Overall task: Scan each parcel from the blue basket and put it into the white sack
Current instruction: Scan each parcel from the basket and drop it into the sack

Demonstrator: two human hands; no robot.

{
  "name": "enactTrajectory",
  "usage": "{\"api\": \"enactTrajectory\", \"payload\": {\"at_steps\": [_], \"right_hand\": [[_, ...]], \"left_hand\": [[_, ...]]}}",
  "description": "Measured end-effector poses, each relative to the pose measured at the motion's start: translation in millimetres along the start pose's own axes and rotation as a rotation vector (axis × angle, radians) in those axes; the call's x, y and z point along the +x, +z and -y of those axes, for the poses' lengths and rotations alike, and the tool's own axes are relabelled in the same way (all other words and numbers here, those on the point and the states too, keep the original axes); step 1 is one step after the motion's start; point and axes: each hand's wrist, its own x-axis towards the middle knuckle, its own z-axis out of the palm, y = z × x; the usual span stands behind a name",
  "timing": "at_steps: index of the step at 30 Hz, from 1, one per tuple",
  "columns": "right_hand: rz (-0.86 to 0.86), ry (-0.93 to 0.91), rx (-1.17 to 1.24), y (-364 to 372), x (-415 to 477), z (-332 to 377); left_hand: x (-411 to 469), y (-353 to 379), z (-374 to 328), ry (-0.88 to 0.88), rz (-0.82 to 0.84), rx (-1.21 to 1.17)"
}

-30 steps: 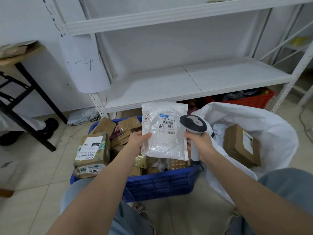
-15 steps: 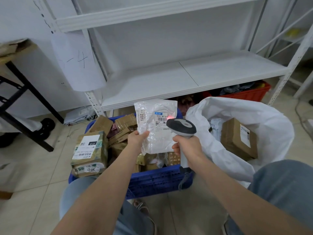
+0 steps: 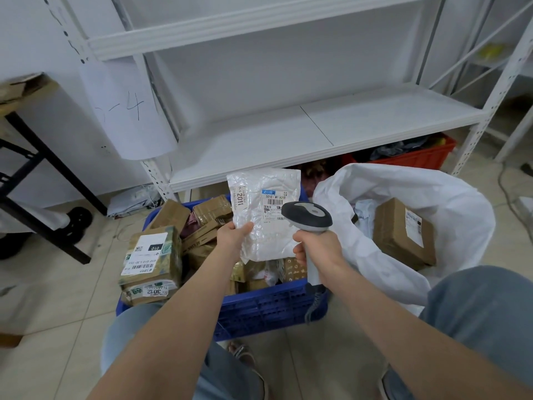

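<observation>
The left hand (image 3: 232, 236) holds a white plastic mailer parcel (image 3: 265, 215) upright above the blue basket (image 3: 265, 310). Its grip is clamped on the parcel's lower left edge, with the thumb across the front. The parcel's printed label faces the camera, and a strip reading 2011 runs up its left side.

The right hand (image 3: 315, 246) has its grip closed round the handle of a grey barcode scanner (image 3: 307, 216). The scanner's dark head sits in front of the lower right part of the label. A coiled cable (image 3: 313, 306) hangs from the handle in front of the basket's near wall.

The basket stands on the tiled floor (image 3: 57, 298), packed with brown cardboard parcels. At its near left corner a taped box (image 3: 151, 255) with labels reading 010 and 3012 sticks up over the rim.

The white sack (image 3: 432, 197) stands open on the floor, touching the basket's right side. Inside it, a brown cardboard box (image 3: 401, 235) with a white label leans against the far wall beside pale plastic packets.

Behind both stands a white metal shelf unit (image 3: 288, 134). A red crate (image 3: 418, 158) sits under its lowest shelf, and a paper sheet (image 3: 129, 111) marked with a 4 hangs on its left post. At the far left stands a bench (image 3: 43, 174) with black legs.
</observation>
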Motion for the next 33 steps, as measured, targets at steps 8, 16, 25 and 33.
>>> {"api": "enactTrajectory", "payload": {"at_steps": [8,16,25,33], "right_hand": [[-0.101,-0.062,0.134,-22,12,26],[-0.153,0.022,0.401,-121,57,59],[-0.572,0.158,0.286,-220,107,53],[-0.503,0.152,0.066,-238,176,24]], "left_hand": [[-5,22,-31,0.067,0.024,0.05],[-11,146,-62,0.152,0.208,0.205],[10,268,-35,0.449,0.211,1.187],[78,265,-11,0.45,0.23,1.363]]}}
